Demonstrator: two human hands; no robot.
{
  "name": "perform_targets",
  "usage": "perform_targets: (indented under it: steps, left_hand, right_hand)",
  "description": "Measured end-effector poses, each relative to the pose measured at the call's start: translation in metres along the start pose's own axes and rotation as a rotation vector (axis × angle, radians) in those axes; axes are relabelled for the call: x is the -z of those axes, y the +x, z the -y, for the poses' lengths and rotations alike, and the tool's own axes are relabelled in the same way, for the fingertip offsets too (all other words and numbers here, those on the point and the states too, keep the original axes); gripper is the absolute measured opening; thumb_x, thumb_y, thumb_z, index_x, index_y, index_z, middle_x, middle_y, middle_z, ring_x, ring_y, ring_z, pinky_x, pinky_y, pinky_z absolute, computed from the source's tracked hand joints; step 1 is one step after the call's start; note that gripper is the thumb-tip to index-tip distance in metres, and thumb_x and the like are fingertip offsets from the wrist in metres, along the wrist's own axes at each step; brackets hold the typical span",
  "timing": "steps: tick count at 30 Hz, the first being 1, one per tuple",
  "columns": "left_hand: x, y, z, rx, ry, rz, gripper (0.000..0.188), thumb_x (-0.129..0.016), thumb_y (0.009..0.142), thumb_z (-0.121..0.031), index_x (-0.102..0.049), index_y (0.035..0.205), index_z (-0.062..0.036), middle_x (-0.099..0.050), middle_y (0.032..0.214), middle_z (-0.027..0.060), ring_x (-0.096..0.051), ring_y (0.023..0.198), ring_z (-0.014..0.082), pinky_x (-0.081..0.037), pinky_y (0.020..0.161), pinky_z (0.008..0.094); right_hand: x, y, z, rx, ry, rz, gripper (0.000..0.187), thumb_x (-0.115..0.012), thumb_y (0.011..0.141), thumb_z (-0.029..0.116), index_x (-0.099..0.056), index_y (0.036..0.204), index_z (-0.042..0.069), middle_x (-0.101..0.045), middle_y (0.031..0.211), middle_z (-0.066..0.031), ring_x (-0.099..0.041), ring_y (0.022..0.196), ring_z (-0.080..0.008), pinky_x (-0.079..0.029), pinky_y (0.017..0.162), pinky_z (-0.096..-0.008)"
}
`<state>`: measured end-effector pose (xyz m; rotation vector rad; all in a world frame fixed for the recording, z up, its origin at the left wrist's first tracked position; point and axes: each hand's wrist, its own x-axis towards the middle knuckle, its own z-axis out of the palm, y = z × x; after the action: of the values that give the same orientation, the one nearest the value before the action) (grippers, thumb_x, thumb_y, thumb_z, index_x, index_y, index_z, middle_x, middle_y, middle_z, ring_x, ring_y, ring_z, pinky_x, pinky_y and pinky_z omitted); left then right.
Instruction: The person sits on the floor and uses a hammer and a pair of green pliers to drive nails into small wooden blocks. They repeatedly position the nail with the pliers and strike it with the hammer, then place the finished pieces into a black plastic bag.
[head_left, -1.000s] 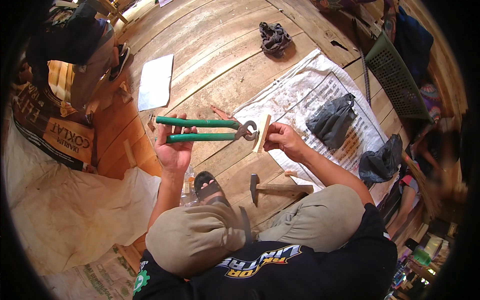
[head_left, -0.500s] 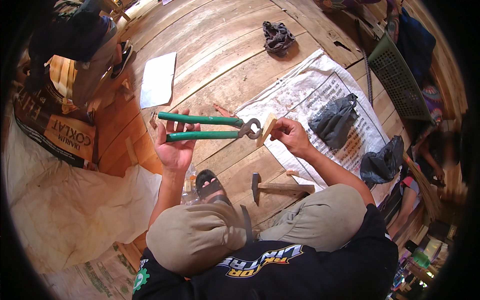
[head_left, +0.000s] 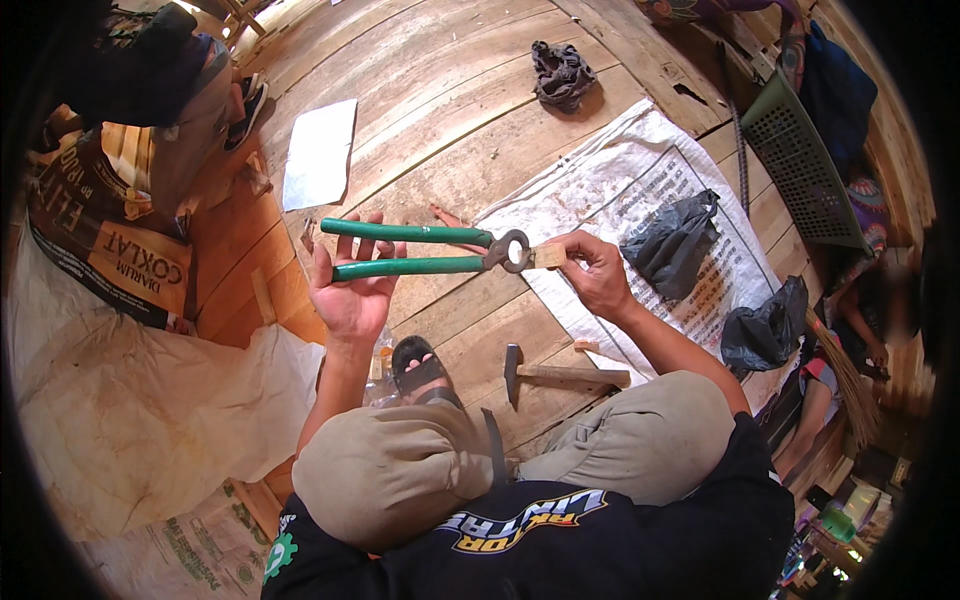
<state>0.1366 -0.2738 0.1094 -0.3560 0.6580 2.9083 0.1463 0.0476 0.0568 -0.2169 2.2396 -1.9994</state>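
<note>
A pair of pincers (head_left: 430, 265) with green handles and dark metal jaws lies across my left hand (head_left: 352, 300). The palm faces up, the fingers pass behind the handles, and the handles stand apart. At the jaws' tip is a small pale wooden block (head_left: 549, 256), pinched at its other end by my right hand (head_left: 598, 282). Whether the jaws bite on a nail or on the wood is too small to tell. Below the hands, a hammer (head_left: 570, 376) with a wooden handle rests on the plank floor near my sandalled foot (head_left: 418, 370).
On the right a white woven sack (head_left: 570, 205) bears black plastic bags (head_left: 668, 245). A dark crumpled cloth (head_left: 563, 76) and a white sheet (head_left: 320, 155) lie farther off. Another person (head_left: 200, 130) is at the far left. A green basket (head_left: 805, 165) leans at the right.
My right hand has turned the wooden block from a steep slant to nearly level, its end now towards the pincers' jaws. The left hand has barely moved.
</note>
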Motion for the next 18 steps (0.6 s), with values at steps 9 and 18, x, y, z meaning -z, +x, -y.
perform_targets:
  steps: [9,18]
  left_hand:
    - [-0.007,-0.002,0.002,0.004,-0.012,0.058,0.03,-0.048,0.098,-0.04,-0.063,0.113,-0.0186,-0.053,0.134,0.0146,-0.05,0.12,0.0296,-0.039,0.104,0.0556]
    - [-0.004,-0.001,-0.004,-0.001,0.082,-0.045,0.042,-0.047,0.098,-0.046,-0.061,0.114,-0.0093,-0.057,0.124,0.0167,-0.051,0.117,0.0303,-0.042,0.099,0.0539]
  right_hand:
    - [0.0,0.001,-0.016,-0.169,0.156,0.084,0.008,-0.062,0.09,0.003,-0.065,0.097,0.0,-0.067,0.086,-0.0049,-0.065,0.081,-0.0111,-0.052,0.074,-0.0262]
    - [0.001,0.002,-0.019,-0.31,0.388,0.202,0.018,-0.064,0.092,0.017,-0.064,0.098,0.0,-0.067,0.089,-0.006,-0.065,0.079,-0.0116,-0.053,0.074,-0.0269]
